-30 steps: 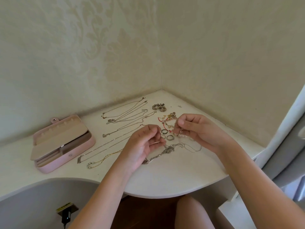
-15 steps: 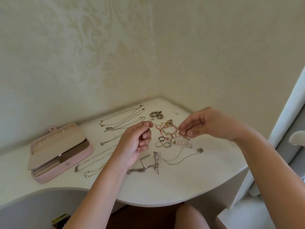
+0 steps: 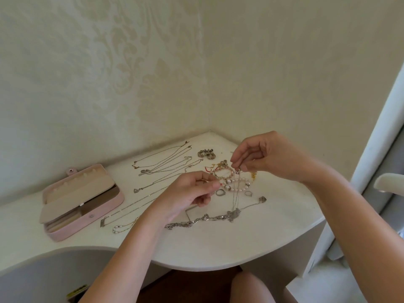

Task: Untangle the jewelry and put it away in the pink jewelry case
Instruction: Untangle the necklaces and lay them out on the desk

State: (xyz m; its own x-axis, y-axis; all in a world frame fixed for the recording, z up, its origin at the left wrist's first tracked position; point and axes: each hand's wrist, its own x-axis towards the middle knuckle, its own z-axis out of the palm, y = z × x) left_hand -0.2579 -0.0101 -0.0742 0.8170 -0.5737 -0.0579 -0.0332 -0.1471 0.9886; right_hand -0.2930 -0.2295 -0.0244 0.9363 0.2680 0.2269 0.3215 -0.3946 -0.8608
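The right hand (image 3: 269, 158) is raised over the desk (image 3: 218, 248), thumb and fingertips pinched tight on a thin chain (image 3: 236, 197) that hangs straight down to a silver tangle (image 3: 218, 217) lying near the front edge; the left hand (image 3: 188, 193) is lower and just to the left, thumb pressed to forefinger in a narrow pinch, seemingly on another part of the same chain, though the strand there is too fine to be sure; the step in hand looks like drawing one chain free of the knot. By my reckoning the untangling is perhaps midway and the putting away has not begun: several necklaces (image 3: 164, 162) already lie separated in rough parallel lines across the back left of the desk, with a short pearl strand (image 3: 119, 229) nearer the front; earrings (image 3: 206, 154) sit in a small cluster by the corner; a ring (image 3: 219, 192) lies just below a heap of beaded bracelets (image 3: 231, 180), which looks knotted up with red cord and gilt bits. The case (image 3: 105, 213) lies open at the far left, well apart from both hands, lid tipped back; its visible compartments show no jewelry that I can make out. Left to do: free the held chain, sort the silver tangle and the bracelets, then carry every piece into the case.
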